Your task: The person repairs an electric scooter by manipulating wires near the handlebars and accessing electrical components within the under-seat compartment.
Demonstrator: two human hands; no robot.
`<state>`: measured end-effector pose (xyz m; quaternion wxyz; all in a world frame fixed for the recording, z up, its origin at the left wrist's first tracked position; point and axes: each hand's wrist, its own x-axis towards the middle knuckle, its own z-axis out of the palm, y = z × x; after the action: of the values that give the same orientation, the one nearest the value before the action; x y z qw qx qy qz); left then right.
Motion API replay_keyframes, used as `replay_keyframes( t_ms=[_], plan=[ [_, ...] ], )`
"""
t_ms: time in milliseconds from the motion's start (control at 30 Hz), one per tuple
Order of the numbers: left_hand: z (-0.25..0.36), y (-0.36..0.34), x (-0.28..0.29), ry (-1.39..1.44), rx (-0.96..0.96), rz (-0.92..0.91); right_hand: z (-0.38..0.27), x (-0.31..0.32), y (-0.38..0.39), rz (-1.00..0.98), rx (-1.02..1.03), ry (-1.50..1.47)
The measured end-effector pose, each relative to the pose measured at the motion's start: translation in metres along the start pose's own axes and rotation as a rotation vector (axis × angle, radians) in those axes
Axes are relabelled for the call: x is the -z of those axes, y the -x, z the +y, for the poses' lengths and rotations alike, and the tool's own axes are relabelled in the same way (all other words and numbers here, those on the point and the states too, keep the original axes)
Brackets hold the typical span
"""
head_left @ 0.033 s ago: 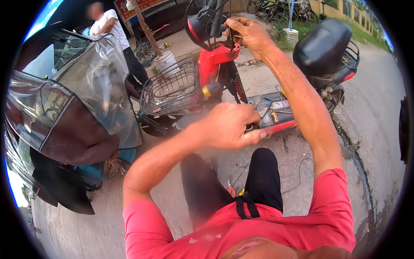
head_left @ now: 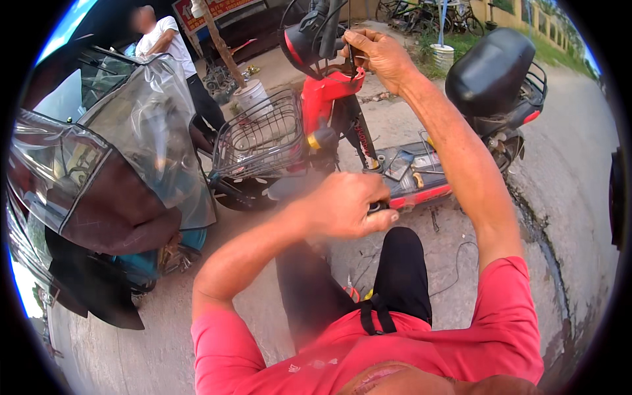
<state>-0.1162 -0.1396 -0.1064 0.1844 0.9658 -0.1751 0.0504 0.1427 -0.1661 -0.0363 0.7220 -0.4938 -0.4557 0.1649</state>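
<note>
I grip a thin black cable (head_left: 350, 60) between the fingers of my right hand (head_left: 376, 56), up at the top of the red steering column (head_left: 316, 99) of a scooter, beside its dark handlebar housing (head_left: 299, 46). Lower and nearer, my left hand (head_left: 345, 207) is closed on a small dark ring-like part (head_left: 376, 207), mostly hidden by the fingers. Behind it, the scooter's footboard (head_left: 428, 187) carries a grey rectangular object (head_left: 399, 164) and a few small tools, including a yellow-handled one (head_left: 418, 179).
A tricycle with a clear plastic cover (head_left: 118, 145) stands at left, a person in white (head_left: 164, 46) behind it. A wire basket (head_left: 257, 138), white bucket (head_left: 253, 99), black rear box (head_left: 487, 72) and parked bicycles (head_left: 464, 20) surround the work. Cables (head_left: 447, 283) lie on the concrete.
My left hand has shifted slightly down with the dark part in it. My right hand stays on the cable at the top of the column.
</note>
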Motion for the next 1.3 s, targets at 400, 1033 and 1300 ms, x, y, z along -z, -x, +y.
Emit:
replay_keyframes(
  t_ms=[400, 1033, 1300],
  plan=[
    [-0.116, 0.097, -0.247, 0.351, 0.830, 0.008, 0.000, 0.004, 0.002, 0.091, 0.082, 0.164],
    [-0.118, 0.089, -0.263, 0.351, 0.600, -0.025, -0.005, -0.037, 0.005, 0.122, 0.097, 0.331],
    [-0.121, 0.100, -0.260, 0.387, 0.621, 0.033, -0.003, -0.044, 0.002, 0.142, 0.145, 0.342]
  ],
)
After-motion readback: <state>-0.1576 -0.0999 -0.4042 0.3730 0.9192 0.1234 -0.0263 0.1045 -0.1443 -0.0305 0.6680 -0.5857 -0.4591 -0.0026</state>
